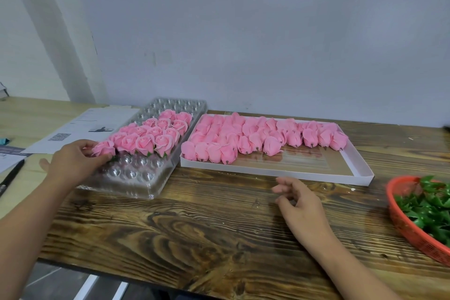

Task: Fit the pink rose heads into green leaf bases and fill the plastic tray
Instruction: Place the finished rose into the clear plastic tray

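A clear plastic tray [136, 182] with round cups lies on the wooden table, its middle rows filled with upright pink roses [155, 133] on green bases. My left hand [73, 162] holds one pink rose [104, 148] with a green base at the tray's left edge, over a cup. To the right, a flat white box [316, 174] holds several loose pink rose heads [255, 137] lying on their sides. My right hand [295, 198] hovers over the table in front of that box, fingers loosely curled, holding nothing. Green leaf bases [429, 207] fill a red basket [401, 224] at the right edge.
Printed papers [80, 126] lie left of the tray, and a black pen [12, 175] rests near the left edge. The grey wall stands right behind the table. Bare wood lies between my two arms, up to the table's front edge.
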Demonstrator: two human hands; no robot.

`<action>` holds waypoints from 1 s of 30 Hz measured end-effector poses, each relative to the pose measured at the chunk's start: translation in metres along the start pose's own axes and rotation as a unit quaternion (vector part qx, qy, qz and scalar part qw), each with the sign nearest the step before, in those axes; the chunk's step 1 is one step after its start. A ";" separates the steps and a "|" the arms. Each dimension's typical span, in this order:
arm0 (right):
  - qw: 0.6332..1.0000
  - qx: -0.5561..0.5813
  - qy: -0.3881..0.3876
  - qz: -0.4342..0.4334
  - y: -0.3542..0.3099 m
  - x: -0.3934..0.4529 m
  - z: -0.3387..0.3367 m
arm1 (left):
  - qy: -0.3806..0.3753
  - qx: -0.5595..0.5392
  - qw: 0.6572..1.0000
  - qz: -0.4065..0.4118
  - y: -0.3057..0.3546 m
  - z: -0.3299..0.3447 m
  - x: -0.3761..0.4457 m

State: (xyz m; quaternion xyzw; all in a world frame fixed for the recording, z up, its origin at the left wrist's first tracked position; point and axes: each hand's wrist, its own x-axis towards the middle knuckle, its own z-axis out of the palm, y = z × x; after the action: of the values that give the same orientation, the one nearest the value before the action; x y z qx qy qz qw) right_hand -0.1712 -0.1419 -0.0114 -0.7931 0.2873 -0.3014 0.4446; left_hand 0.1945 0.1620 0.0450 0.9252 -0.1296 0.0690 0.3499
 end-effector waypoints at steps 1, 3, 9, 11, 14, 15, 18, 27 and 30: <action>1.000 0.001 0.000 0.002 0.000 0.000 0.000 | 0.003 -0.009 1.000 0.000 0.000 0.000 -0.001; 1.000 0.003 -0.004 0.007 0.000 0.000 0.000 | 0.014 -0.041 0.999 -0.004 0.001 -0.001 -0.005; 1.000 0.005 -0.005 0.009 -0.001 0.000 0.000 | 0.011 -0.148 0.989 -0.016 0.008 -0.008 -0.015; 1.000 0.008 -0.004 0.008 -0.001 0.000 0.000 | -0.010 -0.152 0.988 -0.003 0.013 -0.005 -0.023; 1.000 0.011 -0.003 0.007 -0.002 -0.001 0.000 | -0.003 -0.127 0.992 0.023 0.018 0.002 -0.030; 1.000 0.012 -0.002 0.006 -0.002 -0.001 0.000 | 0.007 -0.101 0.994 0.035 0.019 0.004 -0.030; 1.000 0.009 -0.004 0.005 -0.001 -0.001 -0.001 | 0.043 0.005 0.997 0.065 0.018 0.014 -0.022; 1.000 0.018 0.001 0.003 0.001 0.001 0.001 | 0.038 0.066 0.992 0.101 0.023 0.018 -0.016; 1.000 0.016 0.001 0.002 0.001 0.000 0.001 | 0.020 0.038 0.994 0.101 0.027 0.017 -0.017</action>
State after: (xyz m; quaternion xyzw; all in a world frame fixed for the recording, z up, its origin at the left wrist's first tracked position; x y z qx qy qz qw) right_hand -0.1702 -0.1421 -0.0131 -0.7851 0.2846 -0.3056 0.4574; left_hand 0.1709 0.1346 0.0450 0.9186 -0.2123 0.1275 0.3079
